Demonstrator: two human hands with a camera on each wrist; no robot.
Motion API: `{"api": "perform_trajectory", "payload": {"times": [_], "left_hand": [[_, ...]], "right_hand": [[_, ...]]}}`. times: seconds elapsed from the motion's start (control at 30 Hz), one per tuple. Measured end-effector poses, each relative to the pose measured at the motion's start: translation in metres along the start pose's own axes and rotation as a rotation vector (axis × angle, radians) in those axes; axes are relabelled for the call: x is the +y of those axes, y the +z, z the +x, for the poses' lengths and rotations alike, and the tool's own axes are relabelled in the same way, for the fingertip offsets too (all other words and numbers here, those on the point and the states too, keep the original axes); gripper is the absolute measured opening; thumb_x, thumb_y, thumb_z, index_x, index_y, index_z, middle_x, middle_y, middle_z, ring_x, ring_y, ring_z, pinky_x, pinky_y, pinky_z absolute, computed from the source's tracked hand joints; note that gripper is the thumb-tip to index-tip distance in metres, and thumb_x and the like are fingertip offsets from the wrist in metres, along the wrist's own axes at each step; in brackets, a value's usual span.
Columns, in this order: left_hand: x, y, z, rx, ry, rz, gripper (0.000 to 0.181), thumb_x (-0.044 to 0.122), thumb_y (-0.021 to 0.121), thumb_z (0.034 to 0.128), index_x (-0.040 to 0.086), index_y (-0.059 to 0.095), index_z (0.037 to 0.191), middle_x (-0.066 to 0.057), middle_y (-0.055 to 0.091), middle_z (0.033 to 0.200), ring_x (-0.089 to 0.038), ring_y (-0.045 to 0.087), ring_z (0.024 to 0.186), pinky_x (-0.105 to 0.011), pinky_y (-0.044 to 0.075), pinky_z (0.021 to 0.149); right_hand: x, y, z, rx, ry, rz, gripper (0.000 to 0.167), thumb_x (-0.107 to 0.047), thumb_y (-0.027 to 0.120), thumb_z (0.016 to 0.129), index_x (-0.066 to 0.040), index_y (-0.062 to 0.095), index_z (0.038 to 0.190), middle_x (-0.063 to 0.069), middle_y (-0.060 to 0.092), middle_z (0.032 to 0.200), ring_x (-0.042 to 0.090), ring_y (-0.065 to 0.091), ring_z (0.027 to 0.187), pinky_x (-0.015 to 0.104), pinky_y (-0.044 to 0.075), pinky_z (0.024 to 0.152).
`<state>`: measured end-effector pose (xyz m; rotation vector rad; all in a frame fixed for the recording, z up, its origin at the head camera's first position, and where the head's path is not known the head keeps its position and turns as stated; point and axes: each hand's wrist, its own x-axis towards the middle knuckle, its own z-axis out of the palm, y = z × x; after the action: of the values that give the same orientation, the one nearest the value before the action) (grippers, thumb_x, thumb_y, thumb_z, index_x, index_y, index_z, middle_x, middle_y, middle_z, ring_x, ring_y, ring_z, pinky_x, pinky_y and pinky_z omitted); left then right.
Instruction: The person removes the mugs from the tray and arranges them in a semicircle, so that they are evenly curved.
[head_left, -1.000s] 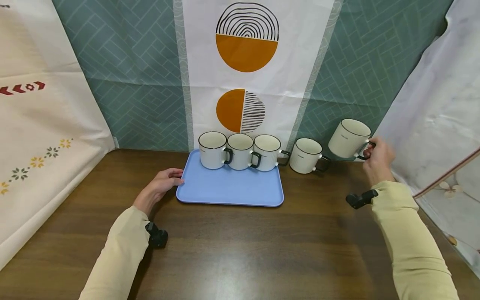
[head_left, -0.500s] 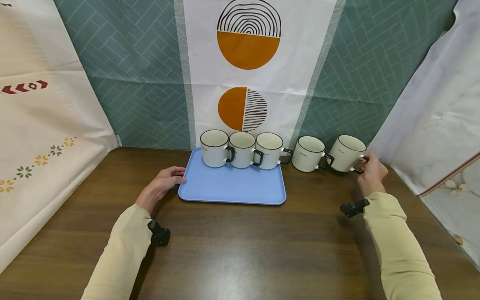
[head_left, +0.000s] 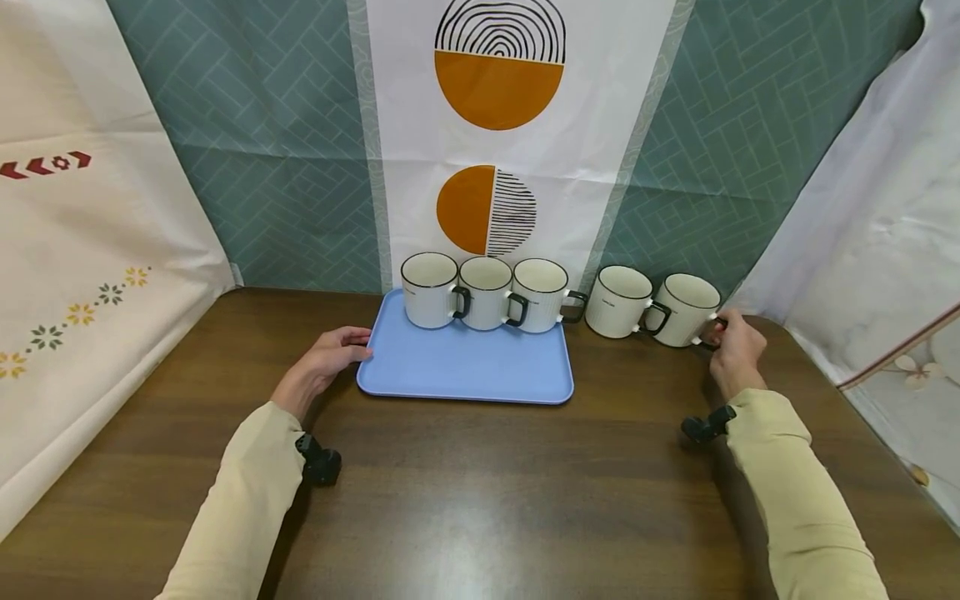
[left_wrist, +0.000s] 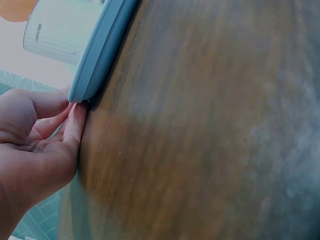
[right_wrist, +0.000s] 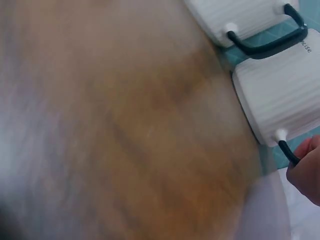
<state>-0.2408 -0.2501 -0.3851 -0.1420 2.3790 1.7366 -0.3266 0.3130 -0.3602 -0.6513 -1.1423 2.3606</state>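
Observation:
At the far right of the row, my right hand (head_left: 738, 350) grips the black handle (right_wrist: 289, 152) of a white, black-rimmed mug (head_left: 682, 321), which stands upright on the table. Its left side is close against the handle of another white mug (head_left: 617, 310); whether they touch, I cannot tell. Three matching mugs (head_left: 428, 292) line the back of a blue tray (head_left: 465, 371), handles turned right. My left hand (head_left: 324, 360) pinches the tray's left edge; in the left wrist view the thumb lies at the rim (left_wrist: 89, 65) and the fingers are beneath.
The brown wooden table (head_left: 480, 492) extends in front of the tray. A green and white patterned cloth (head_left: 300, 167) hangs right behind the mugs. Pale cloths close off the left (head_left: 97, 275) and the right (head_left: 870, 275).
My right hand has lowered its mug from the air onto the table and shifted it left, up to the neighbouring mug. The left hand and the tray stay in place.

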Motion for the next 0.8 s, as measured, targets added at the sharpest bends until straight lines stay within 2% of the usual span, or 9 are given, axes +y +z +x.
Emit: {"api": "perform_trajectory", "payload": {"times": [0.2,0.33,0.63,0.8], "left_hand": [[0.0,0.001,-0.001,-0.01,-0.014,0.009,0.051,0.002,0.052,0.097,-0.011,0.033,0.142,-0.028,0.038,0.139,-0.035,0.04,0.121,-0.046,0.03,0.108],[0.001,0.001,0.0,-0.003,-0.018,0.009,0.051,0.003,0.052,0.0974,-0.01,0.033,0.142,-0.028,0.037,0.139,-0.036,0.039,0.121,-0.047,0.029,0.109],[0.001,0.0,0.001,-0.007,-0.015,-0.004,0.052,0.002,0.052,0.0969,-0.011,0.032,0.142,-0.028,0.037,0.14,-0.034,0.04,0.121,-0.045,0.029,0.108],[0.001,-0.001,0.0,-0.013,-0.014,0.002,0.052,0.002,0.052,0.0972,-0.011,0.032,0.143,-0.029,0.037,0.14,-0.035,0.04,0.121,-0.045,0.03,0.108]], "right_hand": [[0.001,-0.007,-0.004,-0.132,-0.03,-0.095,0.039,0.007,0.051,0.086,-0.001,0.052,0.047,0.002,0.047,0.045,0.011,0.036,0.035,0.021,0.034,0.04],[0.0,-0.011,-0.006,-0.251,-0.008,-0.114,0.04,0.008,0.05,0.089,-0.001,0.056,0.05,0.002,0.05,0.048,0.009,0.041,0.037,0.02,0.038,0.043],[-0.003,-0.02,-0.014,-0.421,0.04,-0.195,0.042,0.004,0.049,0.092,-0.004,0.062,0.053,0.0,0.057,0.05,0.01,0.052,0.042,0.021,0.047,0.05],[-0.006,-0.024,-0.014,-0.537,0.078,-0.217,0.043,0.003,0.047,0.095,-0.003,0.062,0.056,0.0,0.055,0.053,0.011,0.049,0.047,0.022,0.045,0.054]]}}
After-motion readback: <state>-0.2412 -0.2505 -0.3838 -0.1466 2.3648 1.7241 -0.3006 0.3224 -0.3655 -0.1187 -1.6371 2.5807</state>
